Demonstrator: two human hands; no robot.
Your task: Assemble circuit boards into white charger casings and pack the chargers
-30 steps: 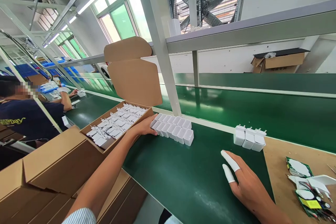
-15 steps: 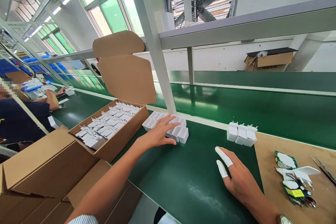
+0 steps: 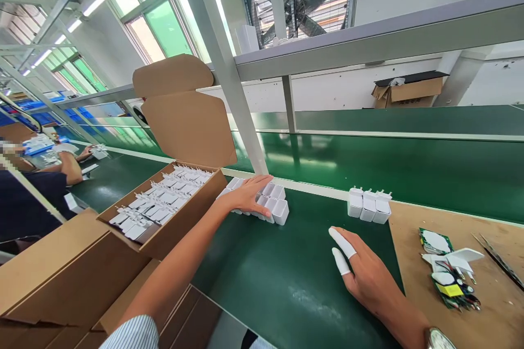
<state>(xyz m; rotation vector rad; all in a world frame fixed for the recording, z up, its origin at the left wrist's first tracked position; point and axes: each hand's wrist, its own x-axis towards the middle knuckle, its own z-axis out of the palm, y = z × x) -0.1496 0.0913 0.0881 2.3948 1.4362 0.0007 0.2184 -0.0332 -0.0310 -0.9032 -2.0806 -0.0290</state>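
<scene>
My left hand (image 3: pixel 245 196) lies over a block of white, open-topped plastic housings (image 3: pixel 280 211). Its fingers reach across the top and the thumb is on the near side; it hides several housings and is not visibly closed on any. My right hand (image 3: pixel 362 272) hovers above or rests on the green mat, fingers apart and holding nothing. White finger cots cover its thumb and index finger. Beyond it stands a short row of white housings with pronged tops (image 3: pixel 369 205), apart from the hand.
A cardboard box (image 3: pixel 184 218) of white pronged pieces stands at left, its lid raised. On the brown board (image 3: pixel 413 305) at right lie circuit boards (image 3: pixel 436 241), a white plastic part (image 3: pixel 454 258) and tweezers (image 3: pixel 499 262). A metal post (image 3: pixel 229 65) rises behind. A co-worker's arm (image 3: pixel 70 168) is far left.
My left hand's fingers have drawn closer together and lower over the housings. My right hand keeps its pose. The whole view has shifted slightly.
</scene>
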